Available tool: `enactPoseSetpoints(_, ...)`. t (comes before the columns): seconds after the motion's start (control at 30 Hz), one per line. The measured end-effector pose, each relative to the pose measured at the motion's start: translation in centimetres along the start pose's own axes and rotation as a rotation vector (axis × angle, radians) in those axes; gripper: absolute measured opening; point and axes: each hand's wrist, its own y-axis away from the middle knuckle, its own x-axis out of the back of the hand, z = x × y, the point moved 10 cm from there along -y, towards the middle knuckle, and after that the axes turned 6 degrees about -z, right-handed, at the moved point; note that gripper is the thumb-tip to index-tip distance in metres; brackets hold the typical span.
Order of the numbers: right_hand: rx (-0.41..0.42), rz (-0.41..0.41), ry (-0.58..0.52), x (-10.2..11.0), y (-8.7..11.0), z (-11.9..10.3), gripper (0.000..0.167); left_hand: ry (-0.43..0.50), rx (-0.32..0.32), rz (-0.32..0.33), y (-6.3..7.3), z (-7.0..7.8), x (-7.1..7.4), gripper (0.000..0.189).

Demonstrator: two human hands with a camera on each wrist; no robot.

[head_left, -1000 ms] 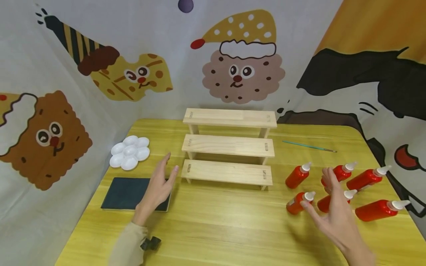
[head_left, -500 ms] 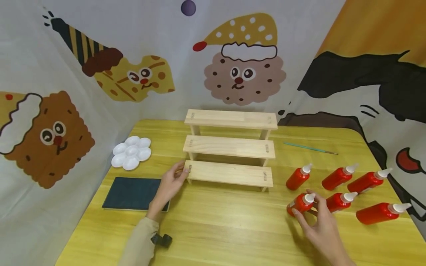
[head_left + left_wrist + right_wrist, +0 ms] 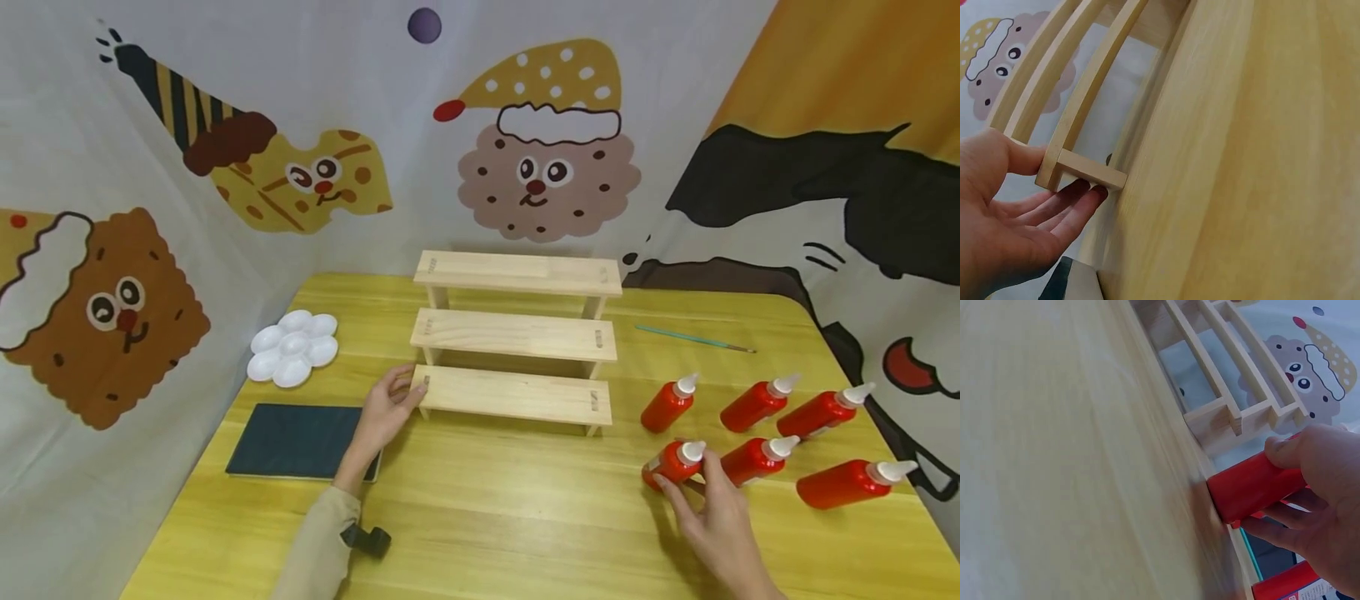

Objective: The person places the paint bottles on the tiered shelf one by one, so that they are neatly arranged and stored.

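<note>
- The right hand pinches a red squeeze bottle between thumb and fingers, the thumb on one side of the body and the other fingers bent round the opposite side.
- This bottle stands upright at the front left of the bottle group, right of the stand and nearer the person; its long axis is vertical, its white conical nozzle points up and its base is down at the bench.
- The left hand pinches the left end of the lowest step of a three-step wooden stand; the thumb lies on top and the other fingers curl beneath, beside the end leg.
- The stand sits upright on the bench, its long axis running left to right, its steps rising away from the person.
- Five more red bottles stand near the held one, behind it and to its right, all with white nozzles uppermost.
- A thin teal paintbrush lies behind the bottles, roughly crosswise, bristles toward the right.
- A white flower-shaped palette lies left of the stand.
- A dark-covered book lies flat in front of the palette, long side left to right, partly hidden by the left hand and wrist.
</note>
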Motion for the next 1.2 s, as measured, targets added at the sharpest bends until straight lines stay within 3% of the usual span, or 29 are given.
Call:
enactPoseSetpoints(0.23,-0.019,0.026,-0.014,0.6,-0.1,-0.7,0.060,0.079,0.035,-0.006,0.1,-0.4,-0.6,0.055)
enactPoseSetpoints(0.47,0.103,0.092,-0.051,2.1,-1.8,-3.4,0.063,0.132,0.021,-0.015,0.0,-0.2,-0.6,0.056)
enactPoseSetpoints(0.73,0.195,0.068,-0.071,2.7,-5.7,-7.0,0.067,0.135,0.082,-0.021,0.1,-0.5,-0.6,0.056)
enactPoseSetpoints(0.9,0.269,0.057,-0.093,2.5,-8.6,-8.9,0.063,0.148,0.089,-0.018,0.1,-0.5,-0.4,0.055)
enactPoseSetpoints(1.2,0.310,0.083,-0.093,0.9,-13.6,-11.8,0.051,0.181,0.116,-0.017,-0.1,-0.8,-0.4,0.055)
